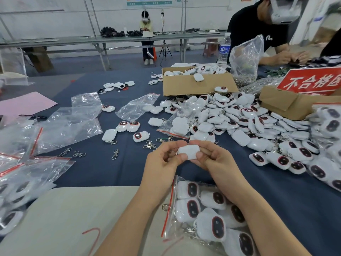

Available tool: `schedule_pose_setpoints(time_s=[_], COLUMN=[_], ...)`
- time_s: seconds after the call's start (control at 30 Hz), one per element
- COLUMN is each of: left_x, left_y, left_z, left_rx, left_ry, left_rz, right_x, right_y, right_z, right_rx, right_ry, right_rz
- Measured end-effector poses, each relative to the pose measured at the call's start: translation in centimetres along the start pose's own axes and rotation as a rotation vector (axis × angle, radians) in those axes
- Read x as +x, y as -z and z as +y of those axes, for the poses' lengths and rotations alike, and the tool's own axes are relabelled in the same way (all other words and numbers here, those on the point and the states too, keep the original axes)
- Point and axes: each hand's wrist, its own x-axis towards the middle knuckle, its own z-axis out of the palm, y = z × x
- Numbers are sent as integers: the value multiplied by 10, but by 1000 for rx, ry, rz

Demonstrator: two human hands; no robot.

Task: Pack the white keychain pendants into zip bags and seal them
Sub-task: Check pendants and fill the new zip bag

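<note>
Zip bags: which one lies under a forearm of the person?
The zip bag packed with pendants at the near edge, beneath the right forearm. The other bags lie clear of both arms.

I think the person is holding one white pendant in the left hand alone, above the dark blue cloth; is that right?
Not quite: in the head view, the left hand and the right hand both pinch the white pendant, above the dark blue cloth.
</note>
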Motion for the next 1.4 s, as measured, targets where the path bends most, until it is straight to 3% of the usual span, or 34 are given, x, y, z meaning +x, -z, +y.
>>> schedule_pose_setpoints(time_s=[0.5,0.7,0.83,0.97,1.4], left_x=[-3,-3,-1,-1,-5], left_y=[-1,-7,-5,-5,-6], left_z=[1,-7,-11,-9,-10], left_rx=[59,198,294,338,264], left_ry=[-53,-91,-125,-126,-162], left_rz=[1,68,24,-57,-78], right_x=[-3,-2,-2,-1,-1], right_y=[-2,-5,-4,-3,-4], right_z=[-4,-3,-3,-1,-6], right_rx=[-126,-145,-180,-110,0], right_ry=[27,47,35,-17,-88], right_rz=[24,19,48,84,144])
